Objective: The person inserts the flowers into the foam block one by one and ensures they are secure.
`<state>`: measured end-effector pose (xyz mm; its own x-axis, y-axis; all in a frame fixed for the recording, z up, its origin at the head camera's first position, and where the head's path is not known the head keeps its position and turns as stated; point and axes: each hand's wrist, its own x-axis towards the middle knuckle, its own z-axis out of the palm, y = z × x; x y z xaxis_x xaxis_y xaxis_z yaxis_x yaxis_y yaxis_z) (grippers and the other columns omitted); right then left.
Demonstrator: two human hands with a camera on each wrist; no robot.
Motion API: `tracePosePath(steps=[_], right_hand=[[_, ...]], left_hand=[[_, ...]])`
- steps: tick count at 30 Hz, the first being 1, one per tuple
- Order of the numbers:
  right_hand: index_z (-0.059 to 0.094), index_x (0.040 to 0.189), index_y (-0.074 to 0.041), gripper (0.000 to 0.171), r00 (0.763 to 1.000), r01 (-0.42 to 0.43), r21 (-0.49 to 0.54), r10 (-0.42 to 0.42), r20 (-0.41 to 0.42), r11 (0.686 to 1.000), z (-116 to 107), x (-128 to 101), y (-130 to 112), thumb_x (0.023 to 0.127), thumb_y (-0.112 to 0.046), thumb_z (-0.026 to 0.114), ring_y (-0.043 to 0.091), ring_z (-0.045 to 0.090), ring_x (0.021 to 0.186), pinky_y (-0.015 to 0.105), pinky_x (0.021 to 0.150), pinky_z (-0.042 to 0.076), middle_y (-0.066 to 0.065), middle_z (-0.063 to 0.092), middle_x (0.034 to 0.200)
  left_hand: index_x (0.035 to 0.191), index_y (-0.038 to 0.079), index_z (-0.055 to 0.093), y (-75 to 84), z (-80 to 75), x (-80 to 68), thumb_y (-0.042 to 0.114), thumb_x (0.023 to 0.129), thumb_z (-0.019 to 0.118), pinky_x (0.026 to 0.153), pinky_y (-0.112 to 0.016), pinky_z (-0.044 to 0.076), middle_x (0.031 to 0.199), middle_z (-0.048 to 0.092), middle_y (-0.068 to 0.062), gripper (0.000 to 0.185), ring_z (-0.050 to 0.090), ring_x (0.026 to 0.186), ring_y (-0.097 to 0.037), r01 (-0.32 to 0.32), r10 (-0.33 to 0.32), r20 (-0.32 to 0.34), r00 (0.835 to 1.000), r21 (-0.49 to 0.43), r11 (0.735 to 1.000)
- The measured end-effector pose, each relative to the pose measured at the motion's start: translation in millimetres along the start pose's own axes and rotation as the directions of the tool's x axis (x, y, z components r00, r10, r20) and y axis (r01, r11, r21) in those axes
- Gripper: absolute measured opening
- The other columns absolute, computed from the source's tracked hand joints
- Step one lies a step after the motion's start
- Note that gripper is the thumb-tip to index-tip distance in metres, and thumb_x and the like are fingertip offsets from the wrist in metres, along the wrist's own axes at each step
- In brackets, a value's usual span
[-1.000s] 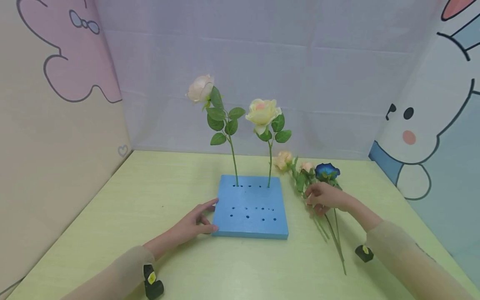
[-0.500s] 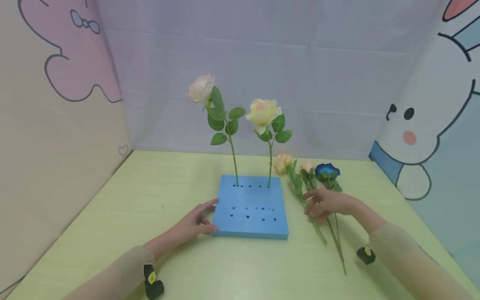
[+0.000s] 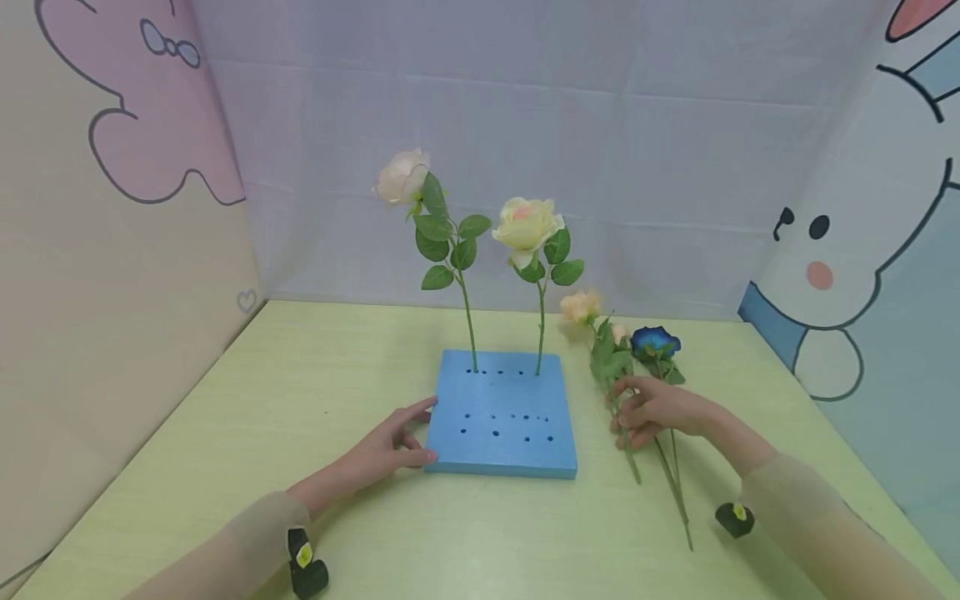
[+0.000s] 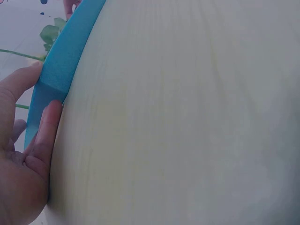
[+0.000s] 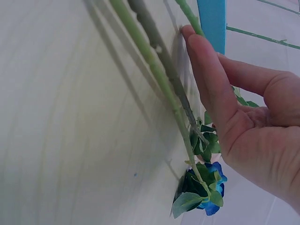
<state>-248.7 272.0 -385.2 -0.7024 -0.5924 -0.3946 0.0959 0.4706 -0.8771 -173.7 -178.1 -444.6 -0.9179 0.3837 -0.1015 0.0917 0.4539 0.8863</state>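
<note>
In the head view my left hand [image 3: 381, 451] rests against the left edge of a blue board [image 3: 498, 457] with rows of small holes. Its fingers are spread along the side, as the left wrist view also shows. On the right, my right hand [image 3: 654, 411] pinches the stem of a peach rose [image 3: 581, 306], whose bloom points away from me. Close by lie a blue rose [image 3: 655, 341] and a second peach rose [image 3: 619, 334], mostly covered by leaves. Two artificial roses stand in the board's back row: a pale pink rose [image 3: 403, 177] and a cream-yellow rose [image 3: 527, 230].
The pale wooden table [image 3: 330, 367] meets a light fabric backdrop [image 3: 600, 167] at the back. Cartoon-printed panels flank both sides. Stems of the lying roses [image 3: 678, 492] reach toward the front. Black devices [image 3: 735, 518] hang at both wrists.
The peach rose in my right hand has swung, bloom first left, then right and away, its stem end shifting left. My right hand has come slightly nearer. My left hand and the board stay put.
</note>
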Motion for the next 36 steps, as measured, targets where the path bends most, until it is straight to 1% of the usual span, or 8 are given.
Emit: tracePosePath(steps=[6, 12, 15, 19, 22, 28, 32, 36], right_hand=[[0.020, 0.140, 0.011, 0.052, 0.996, 0.061, -0.039, -0.063, -0.063, 0.997, 5.1, -1.3, -1.8, 0.099, -0.003, 0.050, 0.027, 0.074, 0.085, 0.039, 0.074, 0.060, 0.027, 0.066, 0.109], [0.020, 0.138, 0.012, 0.048, 0.978, 0.133, -0.064, -0.142, -0.153, 0.989, 9.5, -0.1, -1.4, 0.101, -0.001, 0.047, 0.029, 0.072, 0.086, 0.041, 0.072, 0.060, 0.026, 0.062, 0.105], [0.019, 0.139, 0.011, 0.051, 0.970, 0.165, -0.050, -0.171, -0.175, 0.985, 11.9, 0.0, -1.3, 0.099, 0.001, 0.049, 0.034, 0.072, 0.089, 0.044, 0.072, 0.060, 0.027, 0.061, 0.103], [0.016, 0.143, 0.007, 0.061, 0.962, 0.183, -0.058, -0.191, -0.197, 0.981, 16.4, -1.1, -0.3, 0.095, 0.003, 0.053, 0.034, 0.072, 0.092, 0.043, 0.074, 0.060, 0.027, 0.061, 0.104], [0.022, 0.144, 0.006, 0.059, 0.951, 0.200, -0.095, -0.216, -0.219, 0.975, 20.0, -2.4, 1.1, 0.094, 0.004, 0.054, 0.032, 0.071, 0.093, 0.041, 0.073, 0.060, 0.028, 0.060, 0.104], [0.043, 0.132, 0.013, 0.043, 0.910, 0.208, -0.147, -0.246, -0.335, 0.967, 24.4, -6.5, -1.0, 0.095, -0.002, 0.059, 0.027, 0.073, 0.090, 0.040, 0.074, 0.060, 0.031, 0.066, 0.106], [0.041, 0.128, 0.010, 0.040, 0.875, 0.209, -0.201, -0.275, -0.399, 0.957, 26.7, -11.2, -8.2, 0.097, -0.006, 0.060, 0.024, 0.075, 0.082, 0.039, 0.072, 0.060, 0.032, 0.070, 0.102], [0.040, 0.125, 0.006, 0.037, 0.844, 0.219, -0.269, -0.320, -0.430, 0.938, 31.9, -16.1, -15.7, 0.097, -0.008, 0.060, 0.029, 0.075, 0.080, 0.036, 0.070, 0.060, 0.031, 0.071, 0.101]], left_hand=[[0.157, 0.025, 0.027, 0.3, 0.1, -0.1, 0.028, 0.088, 0.075, 0.075, -0.024, 0.047, 0.152, 0.040, -0.016, 0.083, 0.061, 0.090, -0.017, 0.009, -0.009, -0.006, 1.000, 0.003, 1.000], [0.156, 0.026, 0.028, 0.7, -0.2, 0.6, 0.030, 0.088, 0.075, 0.074, -0.024, 0.047, 0.152, 0.041, -0.015, 0.083, 0.060, 0.091, -0.017, 0.022, -0.022, -0.011, 1.000, 0.001, 1.000], [0.156, 0.027, 0.028, -0.4, 0.2, 1.2, 0.030, 0.088, 0.075, 0.074, -0.024, 0.047, 0.152, 0.041, -0.015, 0.083, 0.060, 0.091, -0.017, 0.025, -0.025, -0.013, 1.000, 0.003, 1.000], [0.156, 0.027, 0.028, -0.3, 0.5, 1.2, 0.030, 0.088, 0.075, 0.074, -0.023, 0.047, 0.152, 0.041, -0.015, 0.083, 0.060, 0.091, -0.017, 0.025, -0.025, -0.013, 1.000, 0.007, 1.000], [0.156, 0.026, 0.028, 0.8, 0.7, 0.8, 0.029, 0.088, 0.075, 0.073, -0.023, 0.046, 0.152, 0.041, -0.015, 0.083, 0.060, 0.091, -0.017, 0.022, -0.022, -0.014, 1.000, 0.007, 1.000], [0.157, 0.025, 0.027, 1.4, 0.6, 0.3, 0.029, 0.088, 0.075, 0.074, -0.023, 0.046, 0.152, 0.041, -0.015, 0.083, 0.061, 0.092, -0.017, 0.017, -0.017, -0.010, 1.000, 0.004, 1.000], [0.157, 0.026, 0.027, 1.0, 0.6, 0.8, 0.030, 0.088, 0.075, 0.075, -0.023, 0.047, 0.152, 0.040, -0.015, 0.083, 0.061, 0.092, -0.016, 0.015, -0.015, -0.009, 1.000, 0.004, 1.000], [0.157, 0.025, 0.028, 2.0, 0.7, 0.4, 0.030, 0.088, 0.075, 0.074, -0.023, 0.047, 0.152, 0.041, -0.015, 0.083, 0.061, 0.089, -0.014, 0.011, -0.011, -0.011, 1.000, 0.005, 1.000]])
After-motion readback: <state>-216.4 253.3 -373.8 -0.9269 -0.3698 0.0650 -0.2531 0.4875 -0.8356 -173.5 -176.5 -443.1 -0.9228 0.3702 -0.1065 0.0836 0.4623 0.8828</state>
